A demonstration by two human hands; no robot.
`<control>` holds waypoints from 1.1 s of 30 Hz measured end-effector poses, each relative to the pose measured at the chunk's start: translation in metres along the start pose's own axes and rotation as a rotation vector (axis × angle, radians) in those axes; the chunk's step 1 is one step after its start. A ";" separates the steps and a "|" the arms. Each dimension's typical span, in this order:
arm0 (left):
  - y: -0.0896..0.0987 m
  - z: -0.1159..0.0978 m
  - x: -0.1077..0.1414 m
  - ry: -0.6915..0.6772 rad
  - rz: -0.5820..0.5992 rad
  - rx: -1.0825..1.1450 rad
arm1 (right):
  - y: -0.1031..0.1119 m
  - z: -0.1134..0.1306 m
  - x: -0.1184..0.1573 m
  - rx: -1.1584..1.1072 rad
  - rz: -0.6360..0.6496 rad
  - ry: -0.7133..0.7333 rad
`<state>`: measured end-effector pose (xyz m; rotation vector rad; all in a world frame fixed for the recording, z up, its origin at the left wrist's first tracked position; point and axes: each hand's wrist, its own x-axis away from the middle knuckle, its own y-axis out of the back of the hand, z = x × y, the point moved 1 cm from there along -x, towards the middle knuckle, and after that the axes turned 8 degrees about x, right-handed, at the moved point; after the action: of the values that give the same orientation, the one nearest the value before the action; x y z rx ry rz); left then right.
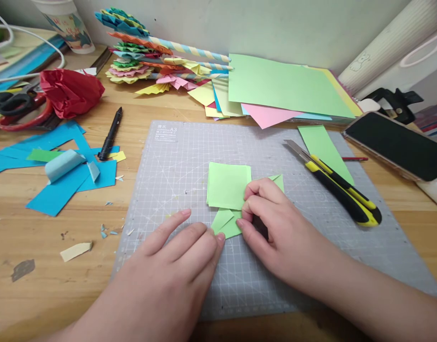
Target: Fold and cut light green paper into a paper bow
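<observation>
A small folded piece of green paper lies on the grey cutting mat, with a diagonal flap showing on its top. My left hand pinches its left corner between thumb and fingers, one finger stretched out to the side. At its right edge, the curled fingers and thumb of my right hand close on the paper; the exact grip is partly hidden. Just beyond sits a stack of green paper squares, touched by my right fingers. Another folded green piece peeks out behind my right hand.
A utility knife with its blade out lies right, beside a green strip and a phone. Left are blue paper scraps, a black pen and scissors. Behind are coloured sheets and paper flowers.
</observation>
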<state>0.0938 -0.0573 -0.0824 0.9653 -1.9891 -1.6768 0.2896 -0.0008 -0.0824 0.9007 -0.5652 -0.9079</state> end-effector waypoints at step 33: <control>0.001 -0.003 -0.005 0.021 0.039 0.004 | -0.004 0.018 0.035 0.461 -0.122 0.314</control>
<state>0.0989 -0.0558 -0.0800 0.9361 -1.9862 -1.6361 0.2923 -0.0398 -0.0749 1.4781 -0.4556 -0.7334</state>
